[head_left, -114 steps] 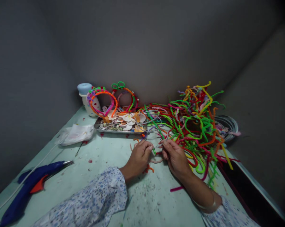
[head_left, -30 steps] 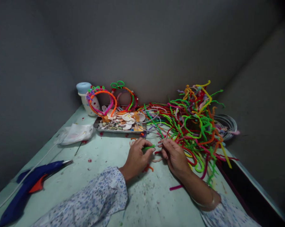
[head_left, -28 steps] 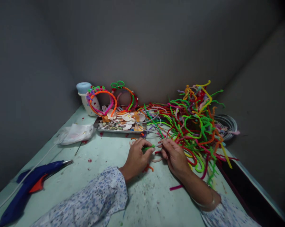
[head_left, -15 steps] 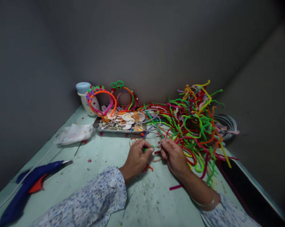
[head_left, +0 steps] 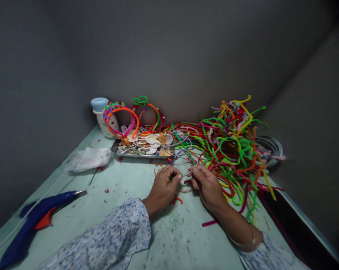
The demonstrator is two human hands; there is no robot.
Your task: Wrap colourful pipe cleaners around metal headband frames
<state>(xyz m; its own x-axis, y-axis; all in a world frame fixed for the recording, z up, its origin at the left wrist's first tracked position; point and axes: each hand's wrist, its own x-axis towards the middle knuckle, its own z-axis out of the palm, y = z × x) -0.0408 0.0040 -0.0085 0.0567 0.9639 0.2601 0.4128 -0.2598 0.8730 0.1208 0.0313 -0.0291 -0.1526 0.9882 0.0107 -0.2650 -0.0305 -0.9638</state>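
Observation:
My left hand (head_left: 164, 187) is closed in a pinch on a short green pipe cleaner (head_left: 181, 174), most of it hidden by the fingers. Just to the right, my right hand (head_left: 208, 185) pinches a thin grey wire (head_left: 187, 173) whose end reaches the green piece. The wire appears to curve up from the fingers in a loop, though where it runs is hard to follow. Below and between the hands lie orange pipe cleaner scraps (head_left: 177, 200) and a pale pink piece (head_left: 185, 190).
A tangled heap of coloured pipe cleaners (head_left: 237, 146) covers the right, beside a wire coil (head_left: 273, 150). A metal tray (head_left: 141, 155) of shells, decorated headbands (head_left: 121, 110), and a blue-lidded bottle (head_left: 104, 123) stand behind. Left are a plastic bag (head_left: 92, 159) and a blue glue gun (head_left: 39, 213).
Both hands stay in nearly the same place. Less of the green pipe cleaner shows at my left fingers now.

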